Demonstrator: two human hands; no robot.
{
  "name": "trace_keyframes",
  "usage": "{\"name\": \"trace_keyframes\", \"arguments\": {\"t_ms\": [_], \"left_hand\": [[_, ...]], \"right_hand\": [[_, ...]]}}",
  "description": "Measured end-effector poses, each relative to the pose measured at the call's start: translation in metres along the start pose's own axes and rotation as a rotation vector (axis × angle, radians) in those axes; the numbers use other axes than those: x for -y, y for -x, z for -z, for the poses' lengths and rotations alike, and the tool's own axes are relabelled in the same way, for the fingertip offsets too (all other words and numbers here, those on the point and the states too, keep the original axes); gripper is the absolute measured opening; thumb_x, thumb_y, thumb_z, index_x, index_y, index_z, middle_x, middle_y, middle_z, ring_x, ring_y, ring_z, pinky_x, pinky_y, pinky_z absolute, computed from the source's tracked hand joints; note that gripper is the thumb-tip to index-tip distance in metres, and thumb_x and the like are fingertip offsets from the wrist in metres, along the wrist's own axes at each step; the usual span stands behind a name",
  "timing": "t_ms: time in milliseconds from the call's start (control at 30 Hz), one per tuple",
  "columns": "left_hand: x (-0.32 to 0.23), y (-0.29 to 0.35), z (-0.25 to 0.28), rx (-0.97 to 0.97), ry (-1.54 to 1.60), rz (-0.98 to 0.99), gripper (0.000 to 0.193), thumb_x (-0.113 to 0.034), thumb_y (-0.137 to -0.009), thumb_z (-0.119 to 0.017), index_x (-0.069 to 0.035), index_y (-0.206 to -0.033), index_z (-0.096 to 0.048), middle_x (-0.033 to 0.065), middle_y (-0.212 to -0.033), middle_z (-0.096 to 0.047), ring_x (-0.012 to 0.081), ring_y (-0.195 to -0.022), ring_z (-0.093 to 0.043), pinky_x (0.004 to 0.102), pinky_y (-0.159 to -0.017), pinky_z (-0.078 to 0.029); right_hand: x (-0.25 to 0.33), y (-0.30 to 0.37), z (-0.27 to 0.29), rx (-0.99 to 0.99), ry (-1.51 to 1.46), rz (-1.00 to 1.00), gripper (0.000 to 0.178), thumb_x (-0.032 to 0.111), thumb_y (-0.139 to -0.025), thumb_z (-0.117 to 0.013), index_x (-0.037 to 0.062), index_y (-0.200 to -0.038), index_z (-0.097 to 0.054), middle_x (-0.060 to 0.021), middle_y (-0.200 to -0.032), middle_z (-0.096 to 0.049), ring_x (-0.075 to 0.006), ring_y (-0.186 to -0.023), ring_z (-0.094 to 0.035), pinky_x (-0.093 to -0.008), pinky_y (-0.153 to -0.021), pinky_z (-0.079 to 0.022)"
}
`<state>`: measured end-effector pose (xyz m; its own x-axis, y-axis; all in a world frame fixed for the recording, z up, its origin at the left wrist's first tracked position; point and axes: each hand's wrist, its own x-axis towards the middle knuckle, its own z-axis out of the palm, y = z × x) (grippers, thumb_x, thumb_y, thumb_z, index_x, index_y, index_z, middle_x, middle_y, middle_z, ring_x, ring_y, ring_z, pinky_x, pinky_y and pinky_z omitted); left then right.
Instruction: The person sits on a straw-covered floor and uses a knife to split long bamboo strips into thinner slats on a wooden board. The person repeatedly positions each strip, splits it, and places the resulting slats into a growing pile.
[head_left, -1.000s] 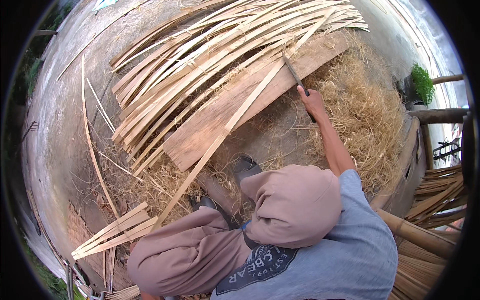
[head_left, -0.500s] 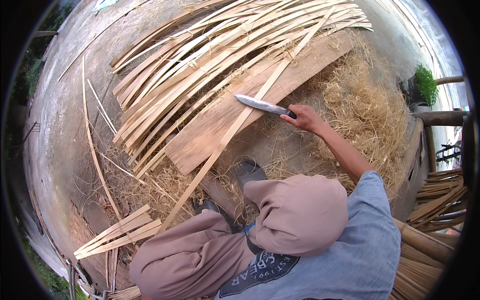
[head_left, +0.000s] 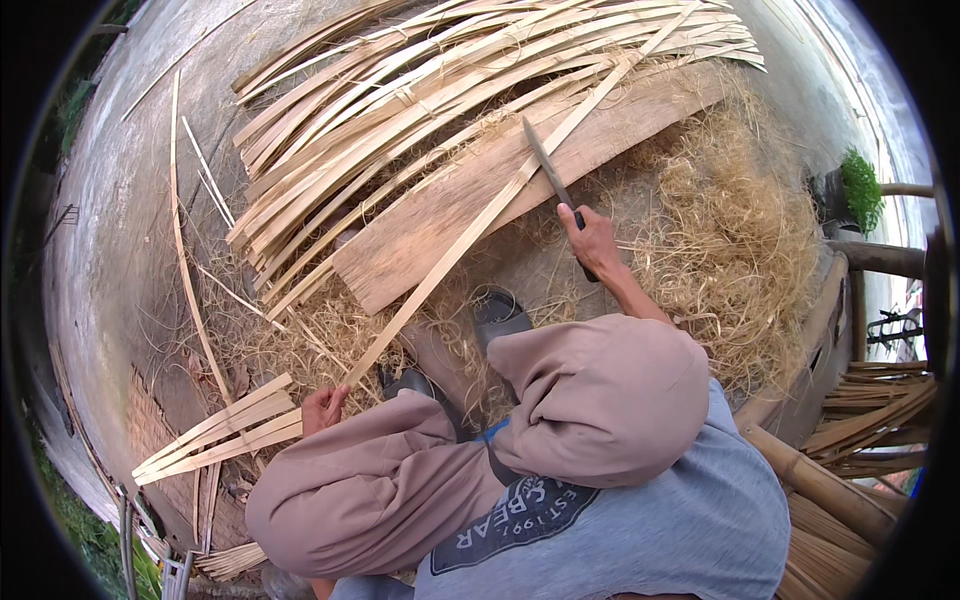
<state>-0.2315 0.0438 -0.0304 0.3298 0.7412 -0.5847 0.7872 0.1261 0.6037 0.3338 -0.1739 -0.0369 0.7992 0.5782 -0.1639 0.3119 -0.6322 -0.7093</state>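
My right hand (head_left: 593,245) is wrapped round the dark handle of a knife (head_left: 545,160). Its blade points away and to the left, edge-on, against the right side of a long pale bamboo strip (head_left: 450,260). That strip slants across a wide wooden board (head_left: 400,262) on the ground. Beside my left knee, my left hand (head_left: 323,408) grips the strip's near end between its fingers; part of this hand is hidden by the trouser leg. Past the board lies a large layer of bamboo strips (head_left: 370,125).
Curly shavings (head_left: 735,240) are heaped on the right. A short bundle of strips (head_left: 215,437) lies left of my left hand. Several thin strips are scattered on the concrete floor (head_left: 110,250). Bamboo poles (head_left: 820,485) and a green plant (head_left: 861,188) stand at the right.
My left hand has come into view at the strip's near end. The knife has turned from pointing left to pointing away, with my right hand drawn slightly closer.
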Motion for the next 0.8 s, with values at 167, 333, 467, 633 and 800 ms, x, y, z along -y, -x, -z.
{"name": "trace_keyframes", "arguments": {"t_ms": [167,333,467,633,800], "left_hand": [[-0.076,-0.01,-0.037,-0.083,-0.076,-0.112,0.057,-0.05,-0.095,-0.075,-0.002,-0.066,-0.062,-0.0006,-0.054,-0.048,0.0115,-0.054,-0.041,0.0357,-0.053,-0.034],[-0.029,-0.023,-0.048,-0.227,-0.21,-0.201,0.061,-0.055,-0.094,-0.073,-0.003,-0.066,-0.058,0.009,-0.054,-0.049,0.0186,-0.052,-0.041,0.0409,-0.054,-0.036],[-0.045,-0.001,-0.06,-0.244,-0.294,-0.138,0.06,-0.056,-0.092,-0.074,-0.002,-0.068,-0.059,0.0133,-0.057,-0.048,0.024,-0.054,-0.04,0.0417,-0.055,-0.036],[-0.076,0.006,-0.057,-0.177,-0.173,-0.112,0.059,-0.056,-0.093,-0.073,-0.003,-0.071,-0.063,0.013,-0.057,-0.048,0.0237,-0.054,-0.041,0.041,-0.055,-0.036],[-0.035,-0.014,-0.033,-0.156,-0.254,-0.054,0.06,-0.057,-0.093,-0.072,-0.001,-0.073,-0.063,0.0087,-0.055,-0.045,0.0191,-0.055,-0.04,0.0393,-0.055,-0.034]], "right_hand": [[0.043,0.107,-0.033,0.375,0.231,0.398,0.057,0.056,-0.099,-0.064,0.0023,-0.081,-0.061,-0.0188,-0.069,-0.063,-0.037,-0.063,-0.064,-0.0497,-0.061,-0.049],[0.004,0.002,0.009,0.039,0.035,-0.084,0.06,0.058,-0.099,-0.063,0.0021,-0.077,-0.061,-0.0175,-0.064,-0.065,-0.0389,-0.062,-0.066,-0.0475,-0.059,-0.051],[0.019,-0.018,0.031,-0.02,0.117,0.05,0.06,0.056,-0.099,-0.064,0.0016,-0.074,-0.059,-0.0209,-0.062,-0.062,-0.042,-0.06,-0.064,-0.0492,-0.058,-0.05],[-0.007,0.024,-0.005,0.146,0.271,0.364,0.061,0.058,-0.098,-0.063,0.0013,-0.076,-0.059,-0.0257,-0.068,-0.064,-0.0457,-0.068,-0.066,-0.0523,-0.064,-0.051],[-0.05,-0.084,0.103,-0.247,0.081,-0.364,0.065,0.06,-0.103,-0.053,-0.0019,-0.087,-0.063,-0.0144,-0.07,-0.066,-0.0234,-0.069,-0.073,-0.0413,-0.061,-0.054]]}}
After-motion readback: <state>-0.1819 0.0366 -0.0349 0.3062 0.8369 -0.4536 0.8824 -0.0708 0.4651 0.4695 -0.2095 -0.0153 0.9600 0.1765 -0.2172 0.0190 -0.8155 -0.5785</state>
